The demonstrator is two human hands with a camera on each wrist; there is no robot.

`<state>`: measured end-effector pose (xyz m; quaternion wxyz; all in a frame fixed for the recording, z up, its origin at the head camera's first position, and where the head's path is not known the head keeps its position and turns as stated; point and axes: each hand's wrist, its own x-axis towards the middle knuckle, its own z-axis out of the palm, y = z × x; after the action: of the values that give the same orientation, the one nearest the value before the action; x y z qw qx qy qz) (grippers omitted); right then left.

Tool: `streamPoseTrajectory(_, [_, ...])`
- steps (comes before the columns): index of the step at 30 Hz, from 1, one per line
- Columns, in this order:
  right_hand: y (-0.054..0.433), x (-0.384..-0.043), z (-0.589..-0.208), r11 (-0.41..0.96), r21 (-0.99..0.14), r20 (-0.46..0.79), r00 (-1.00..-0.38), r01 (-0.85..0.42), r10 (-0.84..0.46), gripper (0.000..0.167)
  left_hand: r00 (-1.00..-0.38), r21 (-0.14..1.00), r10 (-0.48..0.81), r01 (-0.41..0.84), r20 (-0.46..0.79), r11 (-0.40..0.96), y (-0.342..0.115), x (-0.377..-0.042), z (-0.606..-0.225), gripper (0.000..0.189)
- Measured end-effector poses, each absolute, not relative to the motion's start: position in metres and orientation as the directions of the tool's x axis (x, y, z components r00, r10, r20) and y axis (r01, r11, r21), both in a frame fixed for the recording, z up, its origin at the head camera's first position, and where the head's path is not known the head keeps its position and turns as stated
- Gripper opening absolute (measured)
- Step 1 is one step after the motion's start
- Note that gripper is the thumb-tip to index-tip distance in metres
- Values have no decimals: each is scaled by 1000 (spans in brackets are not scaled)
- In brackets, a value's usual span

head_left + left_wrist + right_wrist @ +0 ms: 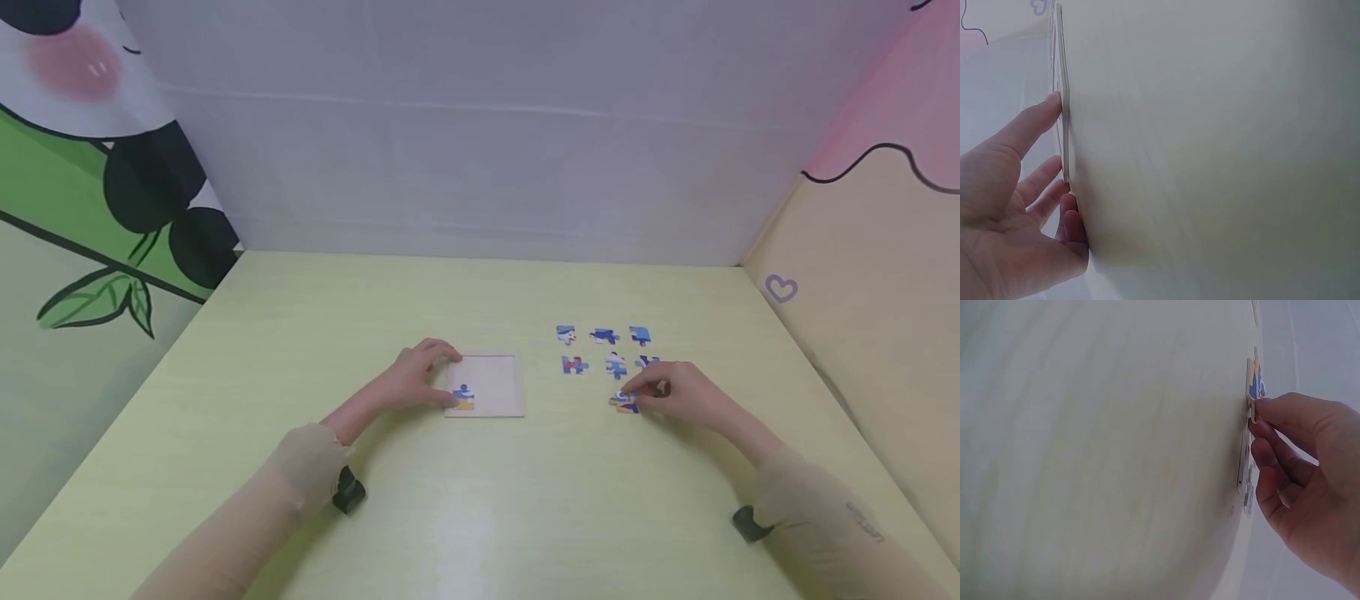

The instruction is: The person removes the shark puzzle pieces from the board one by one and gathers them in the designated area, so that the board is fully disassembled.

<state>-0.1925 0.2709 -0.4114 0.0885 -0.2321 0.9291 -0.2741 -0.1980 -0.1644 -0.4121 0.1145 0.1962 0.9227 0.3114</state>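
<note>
In the head view, a pale square puzzle tray lies flat on the table, with one blue and yellow piece in its near left corner. My left hand holds the tray's left side, index finger at the far corner and thumb near the piece. The left wrist view shows the thumb on the tray's edge. To the right, my right hand pinches a blue and white jigsaw piece between thumb and fingertips. It overlaps a blue and orange piece close to the table.
Several more jigsaw pieces lie in two rows beyond my right hand, among them a red and blue one and a blue one. One piece is partly covered by the hand. A grey wall stands behind the table.
</note>
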Motion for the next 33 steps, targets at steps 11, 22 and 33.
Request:
streamPoseTrajectory(11, [271, -189, -409, 729, -551, -31, -863, -406, -504, 24, -898, 630, 431, 283, -92, 723, -164, -197, -413, 64])
streamPoseTrajectory(22, [269, -188, -405, 760, -501, -63, -858, -414, -509, 33, -897, 629, 433, 286, -89, 723, -165, -198, -413, 64])
streamPoseTrajectory(33, [268, -185, -405, 756, -490, -53, -851, -434, -523, 32, -897, 629, 434, 288, -89, 722, -165, -198, -413, 63])
